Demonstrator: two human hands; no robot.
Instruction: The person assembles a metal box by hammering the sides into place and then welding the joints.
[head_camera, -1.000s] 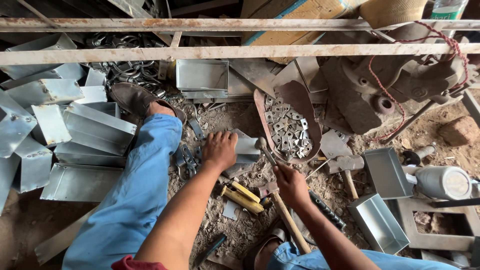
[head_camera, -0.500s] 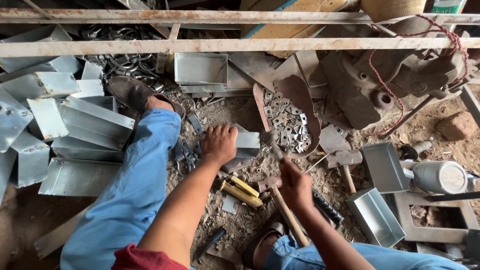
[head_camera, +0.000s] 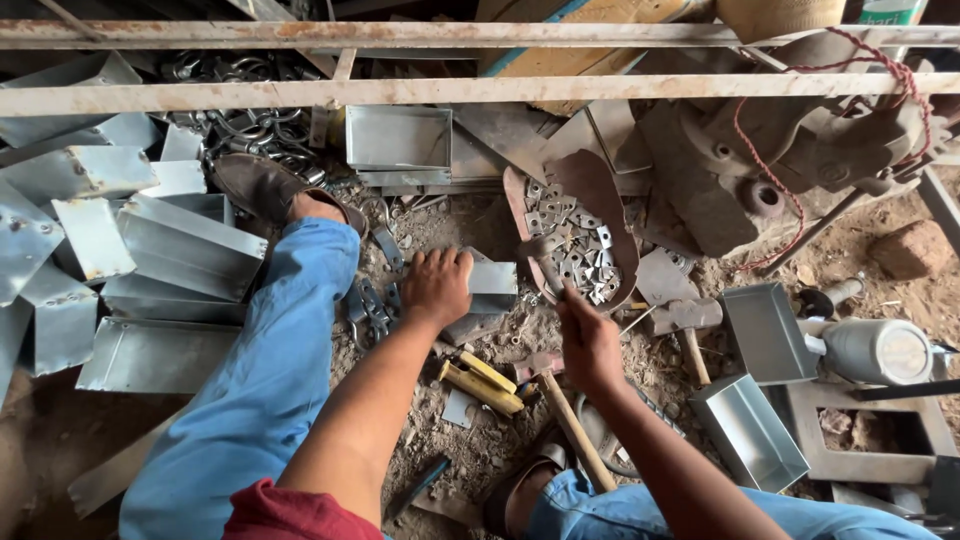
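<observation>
On dirt floor between legs: left hand (head_camera: 436, 287) presses folded metal piece (head_camera: 487, 292) flat, fingers spread to steady it; right hand (head_camera: 588, 340), fingers wrapped, grips small hammer (head_camera: 545, 255) (head raised) over it.

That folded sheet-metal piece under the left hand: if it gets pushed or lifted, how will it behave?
The folded sheet-metal piece looks thin and hollow, so probably light for its size, stiff along its folds yet dentable. Its flat faces should slide rather than roll on the gritty ground. The left hand presses on it, so it likely shifts once released.
</observation>
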